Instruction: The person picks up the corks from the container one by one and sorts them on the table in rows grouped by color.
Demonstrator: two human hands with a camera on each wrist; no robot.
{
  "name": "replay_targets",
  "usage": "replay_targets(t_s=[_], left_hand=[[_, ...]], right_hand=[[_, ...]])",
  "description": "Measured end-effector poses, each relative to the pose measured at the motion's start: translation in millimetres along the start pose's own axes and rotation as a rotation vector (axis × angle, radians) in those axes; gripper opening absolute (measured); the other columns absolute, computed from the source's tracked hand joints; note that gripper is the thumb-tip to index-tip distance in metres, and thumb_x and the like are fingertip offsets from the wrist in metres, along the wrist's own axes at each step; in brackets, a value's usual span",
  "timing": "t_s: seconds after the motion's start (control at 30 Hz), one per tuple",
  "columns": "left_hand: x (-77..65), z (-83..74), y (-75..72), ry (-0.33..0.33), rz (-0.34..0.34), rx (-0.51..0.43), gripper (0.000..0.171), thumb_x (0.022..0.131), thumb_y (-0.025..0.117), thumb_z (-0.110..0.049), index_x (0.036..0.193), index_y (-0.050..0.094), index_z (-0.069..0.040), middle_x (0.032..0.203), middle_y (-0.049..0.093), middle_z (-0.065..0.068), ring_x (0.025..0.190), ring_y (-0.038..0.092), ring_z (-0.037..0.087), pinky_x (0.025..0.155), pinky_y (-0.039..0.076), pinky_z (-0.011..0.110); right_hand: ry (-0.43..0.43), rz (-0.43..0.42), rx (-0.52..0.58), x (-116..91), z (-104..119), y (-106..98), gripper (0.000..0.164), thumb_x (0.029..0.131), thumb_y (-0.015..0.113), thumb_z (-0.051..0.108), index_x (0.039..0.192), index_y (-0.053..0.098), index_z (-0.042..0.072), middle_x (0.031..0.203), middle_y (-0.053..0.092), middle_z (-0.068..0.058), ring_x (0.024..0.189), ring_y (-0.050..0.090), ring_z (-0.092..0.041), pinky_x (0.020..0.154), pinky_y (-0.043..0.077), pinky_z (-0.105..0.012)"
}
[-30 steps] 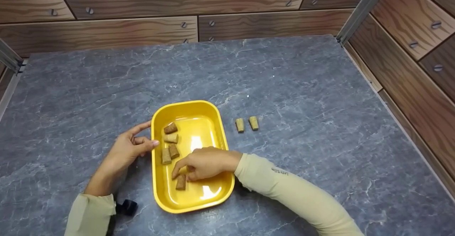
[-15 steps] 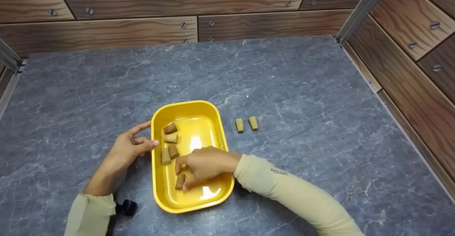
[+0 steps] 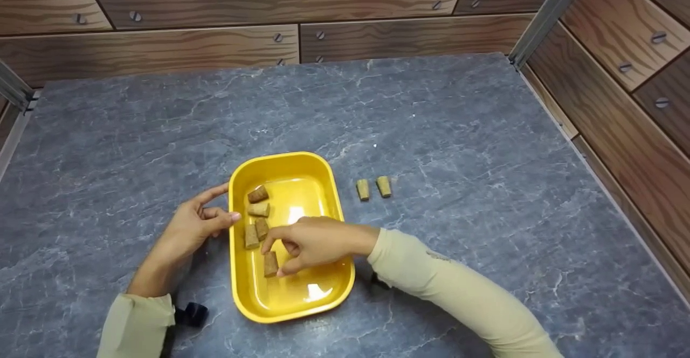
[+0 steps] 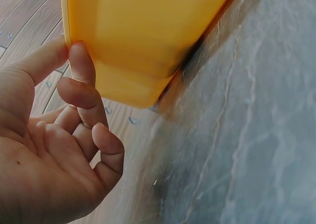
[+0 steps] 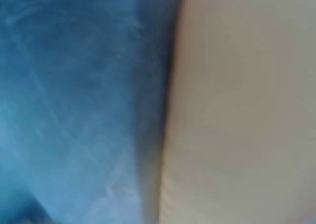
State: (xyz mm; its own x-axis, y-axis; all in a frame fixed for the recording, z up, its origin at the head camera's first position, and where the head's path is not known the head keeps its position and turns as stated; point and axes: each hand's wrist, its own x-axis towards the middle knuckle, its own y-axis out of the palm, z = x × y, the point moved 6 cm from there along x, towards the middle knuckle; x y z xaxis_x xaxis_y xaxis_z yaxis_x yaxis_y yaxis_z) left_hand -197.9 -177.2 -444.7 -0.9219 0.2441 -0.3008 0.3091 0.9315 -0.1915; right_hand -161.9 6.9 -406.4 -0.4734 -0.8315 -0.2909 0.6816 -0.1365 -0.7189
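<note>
I've got the left hand (image 3: 194, 220) pinching the near-left wall of the yellow tray (image 3: 302, 193), and here's my right hand (image 3: 321, 242) inside it, thumb and index finger gripping a brown cork (image 3: 270, 264)! Four other corks (image 3: 259, 210) lie along the tray's left side; two paler corks (image 3: 383, 186) sit on the table (image 3: 474, 147), just right of it.

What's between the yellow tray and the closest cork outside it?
Just a bare strip of grey tabletop lies between the yellow tray and that cork. The head view shows it.
</note>
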Motion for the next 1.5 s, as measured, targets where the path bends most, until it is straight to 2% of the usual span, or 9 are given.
replay_targets(t_s=[0.2, 0.37, 0.57, 0.77, 1.03, 1.2, 1.33, 1.5], left_hand=[[0.9, 0.9, -0.5, -0.003, 0.0, -0.003, 0.07, 0.087, 0.072, -0.018, 0.147, 0.036, -0.009, 0.065, 0.06, -0.012, 0.058, 0.046, 0.005, 0.058, 0.04, 0.022], [-0.3, 0.0, -1.0, 0.023, 0.006, 0.007, 0.07, 0.088, 0.071, -0.018, 0.147, 0.037, -0.008, 0.065, 0.06, -0.01, 0.058, 0.046, 0.005, 0.058, 0.04, 0.022], [-0.4, -0.4, -1.3, 0.032, 0.012, 0.022, 0.07, 0.088, 0.071, -0.019, 0.147, 0.036, -0.008, 0.064, 0.057, -0.009, 0.058, 0.045, 0.006, 0.057, 0.039, 0.023], [0.8, 0.3, -2.0, 0.018, 0.003, 0.031, 0.069, 0.087, 0.072, -0.02, 0.147, 0.038, -0.01, 0.063, 0.054, -0.008, 0.058, 0.045, 0.007, 0.054, 0.038, 0.024], [1.7, 2.2, -0.9, 0.001, -0.008, 0.021, 0.069, 0.087, 0.072, -0.021, 0.146, 0.039, -0.011, 0.064, 0.055, -0.008, 0.058, 0.045, 0.007, 0.053, 0.037, 0.023], [1.6, 2.5, -0.6, 0.004, -0.005, 0.018, 0.069, 0.087, 0.072, -0.021, 0.147, 0.039, -0.011, 0.065, 0.058, -0.009, 0.058, 0.046, 0.007, 0.055, 0.038, 0.023], [0.8, 1.3, -0.8, 0.028, 0.005, 0.026, 0.068, 0.088, 0.071, -0.02, 0.147, 0.038, -0.009, 0.066, 0.061, -0.01, 0.059, 0.047, 0.006, 0.056, 0.039, 0.023], [0.6, 0.9, -1.8, 0.02, 0.007, 0.034, 0.069, 0.088, 0.071, -0.021, 0.147, 0.037, -0.009, 0.066, 0.058, -0.01, 0.059, 0.045, 0.007, 0.057, 0.039, 0.023]], right_hand=[[-0.067, -0.044, 0.174, -20, 5, -18, 0.04, 0.09, 0.068, 0.019, 0.128, 0.057, 0.01, 0.066, 0.043, 0.007, 0.057, 0.036, -0.002, 0.057, 0.033, -0.016], [-0.088, -0.078, 0.242, -35, -2, -27, 0.04, 0.089, 0.068, 0.012, 0.127, 0.056, 0.008, 0.068, 0.042, 0.007, 0.059, 0.036, -0.002, 0.058, 0.033, -0.015], [-0.078, -0.124, 0.293, -57, -16, -34, 0.042, 0.089, 0.066, 0.009, 0.129, 0.055, 0.006, 0.068, 0.04, 0.007, 0.059, 0.035, -0.002, 0.057, 0.033, -0.015], [-0.018, -0.186, 0.363, -90, -39, -42, 0.044, 0.088, 0.065, 0.007, 0.13, 0.055, 0.008, 0.07, 0.04, 0.006, 0.059, 0.034, -0.003, 0.057, 0.033, -0.015], [0.07, -0.256, 0.396, -136, -76, -52, 0.042, 0.091, 0.061, 0.005, 0.133, 0.054, 0.007, 0.071, 0.04, 0.005, 0.058, 0.032, -0.001, 0.056, 0.035, -0.015], [0.085, -0.332, 0.382, -164, -94, -60, 0.041, 0.092, 0.062, 0.007, 0.132, 0.053, 0.002, 0.069, 0.039, 0.005, 0.056, 0.032, 0.001, 0.054, 0.035, -0.017], [0.081, -0.355, 0.392, -178, -105, -60, 0.04, 0.093, 0.061, 0.007, 0.132, 0.052, 0.001, 0.068, 0.037, 0.006, 0.055, 0.031, 0.001, 0.051, 0.034, -0.02], [0.109, -0.352, 0.4, -188, -119, -52, 0.041, 0.094, 0.061, 0.008, 0.132, 0.051, -0.001, 0.068, 0.037, 0.005, 0.055, 0.03, 0.0, 0.051, 0.033, -0.022]])
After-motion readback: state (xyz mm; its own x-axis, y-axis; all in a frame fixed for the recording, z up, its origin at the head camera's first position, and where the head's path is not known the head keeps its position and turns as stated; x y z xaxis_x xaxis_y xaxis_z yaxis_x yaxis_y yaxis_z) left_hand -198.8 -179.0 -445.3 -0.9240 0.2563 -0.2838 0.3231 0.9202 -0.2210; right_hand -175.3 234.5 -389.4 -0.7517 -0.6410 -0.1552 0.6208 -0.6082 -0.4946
